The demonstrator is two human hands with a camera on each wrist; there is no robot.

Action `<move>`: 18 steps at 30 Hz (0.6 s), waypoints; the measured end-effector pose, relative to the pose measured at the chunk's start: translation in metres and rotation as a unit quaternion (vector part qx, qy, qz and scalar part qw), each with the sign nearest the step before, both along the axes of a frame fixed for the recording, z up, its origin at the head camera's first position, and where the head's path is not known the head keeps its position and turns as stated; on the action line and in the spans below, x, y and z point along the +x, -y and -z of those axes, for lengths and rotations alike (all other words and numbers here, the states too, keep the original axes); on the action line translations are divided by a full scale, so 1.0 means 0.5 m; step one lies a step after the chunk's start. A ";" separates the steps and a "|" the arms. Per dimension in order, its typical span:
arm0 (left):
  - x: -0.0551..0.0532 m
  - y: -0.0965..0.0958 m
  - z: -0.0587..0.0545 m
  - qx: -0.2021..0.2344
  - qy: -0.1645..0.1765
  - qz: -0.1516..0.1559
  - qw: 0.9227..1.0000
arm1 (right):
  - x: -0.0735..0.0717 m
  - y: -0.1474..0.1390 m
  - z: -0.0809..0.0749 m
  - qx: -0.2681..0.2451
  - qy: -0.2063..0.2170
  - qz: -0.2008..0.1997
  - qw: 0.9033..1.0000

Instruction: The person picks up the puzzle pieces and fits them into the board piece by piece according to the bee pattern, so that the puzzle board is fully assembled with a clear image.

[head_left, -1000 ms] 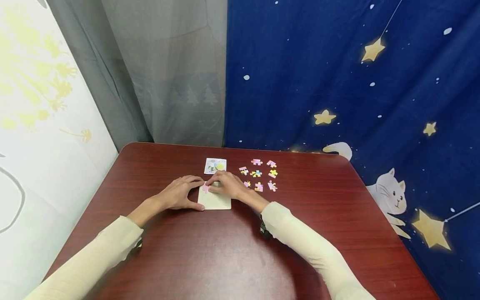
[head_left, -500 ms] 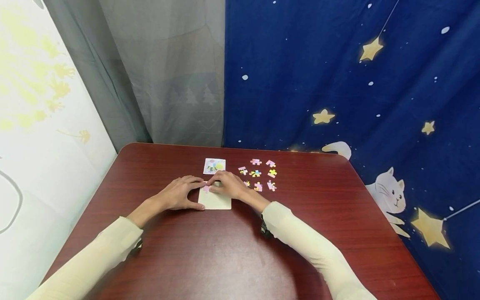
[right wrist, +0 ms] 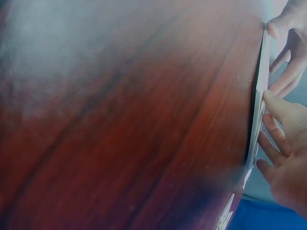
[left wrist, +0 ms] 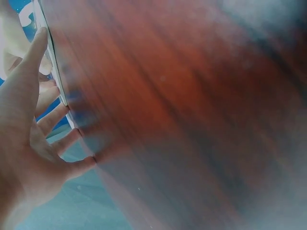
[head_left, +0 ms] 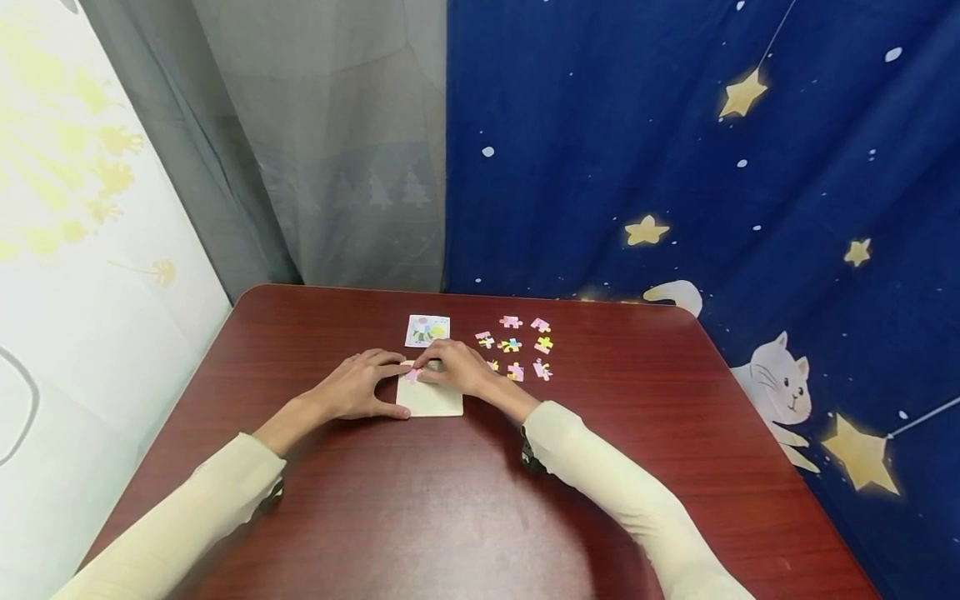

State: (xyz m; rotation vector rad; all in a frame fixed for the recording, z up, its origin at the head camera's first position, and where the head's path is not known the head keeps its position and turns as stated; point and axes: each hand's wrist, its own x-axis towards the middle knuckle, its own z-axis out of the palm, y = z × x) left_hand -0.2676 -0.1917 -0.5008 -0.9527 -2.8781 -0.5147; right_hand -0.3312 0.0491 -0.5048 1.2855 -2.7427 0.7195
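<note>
Reddish tabletop (head_left: 450, 517) bears a board (head_left: 432, 405). Atop it, the right grip (head_left: 459, 368) pinches a pink piece (head_left: 412, 377) beside the spread left grip (head_left: 358, 386).

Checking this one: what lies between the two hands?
A pink jigsaw piece on the cream square board, between the left hand and right hand; the head view shows it.

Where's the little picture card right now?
In the head view, the picture card lies on the far half of the table, just beyond the white board and left of the loose puzzle pieces.
</note>
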 end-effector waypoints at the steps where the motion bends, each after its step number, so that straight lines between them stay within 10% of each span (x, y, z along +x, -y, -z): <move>1: 0.000 -0.001 0.000 0.000 0.002 -0.001 1.000 | 0.000 -0.001 -0.001 -0.002 0.001 -0.001 1.000; 18: -0.004 -0.001 0.005 0.004 0.008 0.000 1.000 | -0.012 -0.044 -0.026 0.004 0.011 0.020 1.000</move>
